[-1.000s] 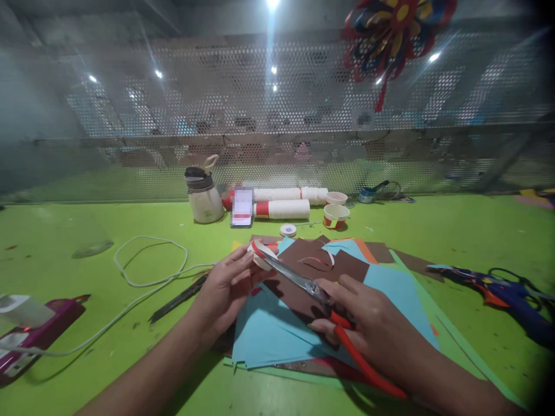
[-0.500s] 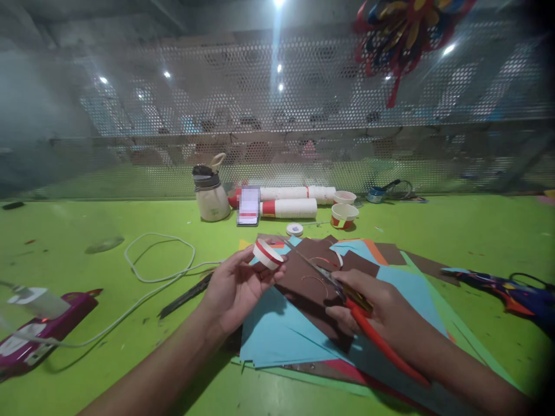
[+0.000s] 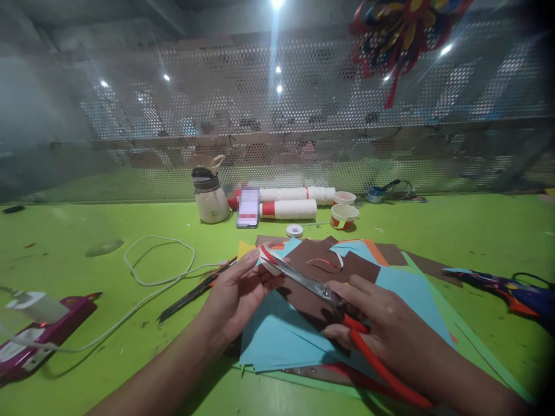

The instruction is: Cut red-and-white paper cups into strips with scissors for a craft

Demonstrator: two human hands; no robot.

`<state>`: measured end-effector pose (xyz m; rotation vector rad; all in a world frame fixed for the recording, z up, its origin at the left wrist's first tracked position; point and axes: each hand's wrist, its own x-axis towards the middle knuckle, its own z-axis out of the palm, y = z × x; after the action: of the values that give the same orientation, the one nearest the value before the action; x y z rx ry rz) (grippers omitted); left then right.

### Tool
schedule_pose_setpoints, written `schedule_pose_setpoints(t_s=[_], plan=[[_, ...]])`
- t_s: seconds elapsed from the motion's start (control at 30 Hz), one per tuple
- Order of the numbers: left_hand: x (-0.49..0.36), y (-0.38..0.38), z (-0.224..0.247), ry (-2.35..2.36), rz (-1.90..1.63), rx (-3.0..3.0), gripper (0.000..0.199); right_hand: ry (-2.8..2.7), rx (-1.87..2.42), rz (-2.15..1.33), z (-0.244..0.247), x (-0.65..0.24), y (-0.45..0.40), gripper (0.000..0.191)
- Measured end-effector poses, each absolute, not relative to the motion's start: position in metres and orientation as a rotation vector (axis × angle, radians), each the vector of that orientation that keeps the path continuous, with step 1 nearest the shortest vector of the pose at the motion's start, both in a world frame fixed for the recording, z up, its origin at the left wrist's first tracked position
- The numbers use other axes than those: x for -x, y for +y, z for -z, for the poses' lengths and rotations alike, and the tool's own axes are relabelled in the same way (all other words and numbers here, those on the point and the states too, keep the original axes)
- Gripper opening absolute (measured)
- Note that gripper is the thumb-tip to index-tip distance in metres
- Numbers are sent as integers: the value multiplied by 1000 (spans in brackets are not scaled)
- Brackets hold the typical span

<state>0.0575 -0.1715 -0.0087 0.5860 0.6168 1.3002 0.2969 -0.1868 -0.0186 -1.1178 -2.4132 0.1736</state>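
My left hand (image 3: 243, 289) pinches a short white paper cup section (image 3: 266, 258) with a red band, held above the paper pile. In my right hand (image 3: 373, 306) is a pair of scissors (image 3: 310, 283) with red handles, fingers wrapped round the grips. The blades reach left and their tips lie against the cup section, partly covering it. Under both hands is a stack of coloured sheets, with blue paper (image 3: 277, 335) and brown paper (image 3: 303, 254) on top. A thin red-and-white curled strip (image 3: 326, 264) rests on the brown paper.
Behind the papers are a phone (image 3: 248, 208), stacked paper cups (image 3: 290, 209), a cut cup (image 3: 344, 216) and a bottle (image 3: 211, 196). To the left lie a purple power strip (image 3: 60, 329) and a white cable (image 3: 130, 312). A dark blue tool (image 3: 498, 289) lies at right.
The scissors have moved left, so their blades now meet the cup section. My left hand has turned the section slightly, tilting its band.
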Motion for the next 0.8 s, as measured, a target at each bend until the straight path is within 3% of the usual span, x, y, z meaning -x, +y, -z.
schedule_pose_setpoints(t_s=[0.8], plan=[[-54, -170, 4, 588, -1321, -588, 39, -2438, 1067, -163, 17, -297, -188, 40]])
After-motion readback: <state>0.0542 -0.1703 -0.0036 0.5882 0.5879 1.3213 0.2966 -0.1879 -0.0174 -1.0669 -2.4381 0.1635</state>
